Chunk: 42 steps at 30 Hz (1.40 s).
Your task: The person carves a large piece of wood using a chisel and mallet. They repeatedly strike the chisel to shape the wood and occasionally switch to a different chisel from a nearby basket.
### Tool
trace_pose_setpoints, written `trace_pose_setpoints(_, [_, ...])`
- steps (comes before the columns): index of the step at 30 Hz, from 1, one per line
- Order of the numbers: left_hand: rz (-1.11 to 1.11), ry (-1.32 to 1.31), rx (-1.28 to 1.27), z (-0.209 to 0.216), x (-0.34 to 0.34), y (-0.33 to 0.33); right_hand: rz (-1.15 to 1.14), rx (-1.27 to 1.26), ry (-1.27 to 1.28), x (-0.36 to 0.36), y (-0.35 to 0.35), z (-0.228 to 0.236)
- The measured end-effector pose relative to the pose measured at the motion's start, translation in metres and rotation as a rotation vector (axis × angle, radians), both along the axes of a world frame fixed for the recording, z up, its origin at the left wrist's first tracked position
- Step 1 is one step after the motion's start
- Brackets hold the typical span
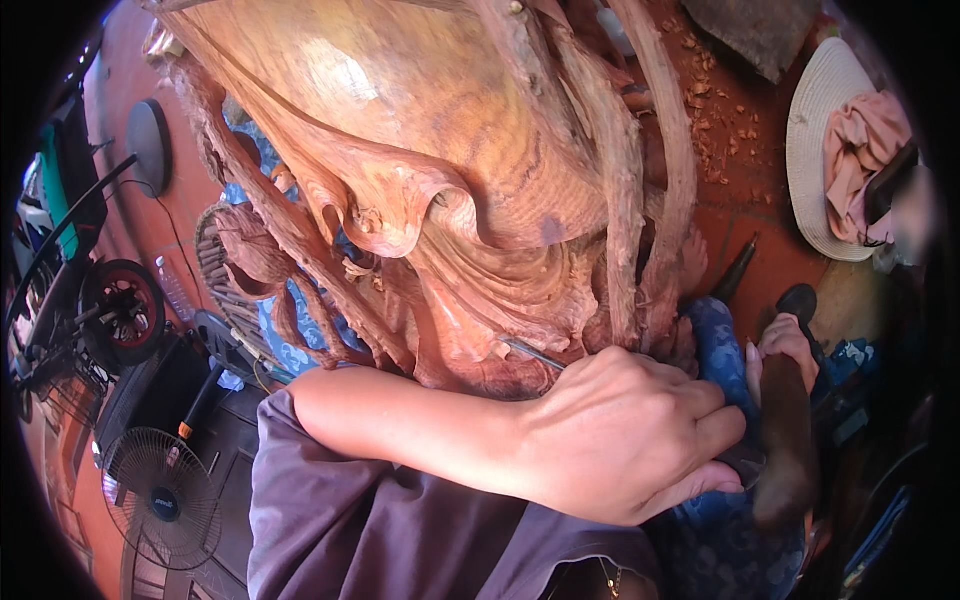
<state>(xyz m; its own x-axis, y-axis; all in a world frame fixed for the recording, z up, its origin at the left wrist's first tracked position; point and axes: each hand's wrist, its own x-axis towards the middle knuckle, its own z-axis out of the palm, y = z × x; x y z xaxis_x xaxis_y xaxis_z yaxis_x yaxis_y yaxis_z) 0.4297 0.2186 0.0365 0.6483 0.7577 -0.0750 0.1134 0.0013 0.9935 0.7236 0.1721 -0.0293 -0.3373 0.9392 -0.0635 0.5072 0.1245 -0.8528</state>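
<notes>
A large reddish-brown wood carving [450,190] with smooth folds and twisted root-like strands fills the upper middle. My left hand [640,430] is closed round a carving chisel, its forearm crossing in from the left. The slim metal blade of the chisel [532,352] points up and left, its tip at the lower folds of the wood. Most of its handle is hidden in my fist. Farther right, my right hand [788,345] is closed on a dark tool with a rounded end [797,300], held apart from the carving; its exact kind is unclear.
Wood chips [735,130] lie on the red tile floor at the upper right, near a pale brimmed hat [815,150] with pink cloth. On the left are a standing fan [163,503], a plastic bottle [172,285] and a wheel [120,312]. A dark pointed object [737,268] lies beside the carving.
</notes>
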Motion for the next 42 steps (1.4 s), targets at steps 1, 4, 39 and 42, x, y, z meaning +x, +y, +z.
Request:
trace_pose_setpoints(1, [-0.016,0.006,-0.002,0.000,-0.001,0.001,-0.003,0.009,0.058,-0.001,-0.001,-0.002])
trace_pose_setpoints(4, [0.022,-0.012,0.017,-0.001,0.000,0.001,-0.006,0.010,0.088,-0.001,-0.004,-0.005])
trace_pose_setpoints(39, [0.063,-0.074,0.118,0.009,0.008,0.005,0.065,-0.303,-0.005,0.001,0.005,0.007])
trace_pose_setpoints(42, [0.077,-0.061,0.077,0.009,0.008,0.008,0.053,-0.293,-0.040,-0.003,0.005,0.010])
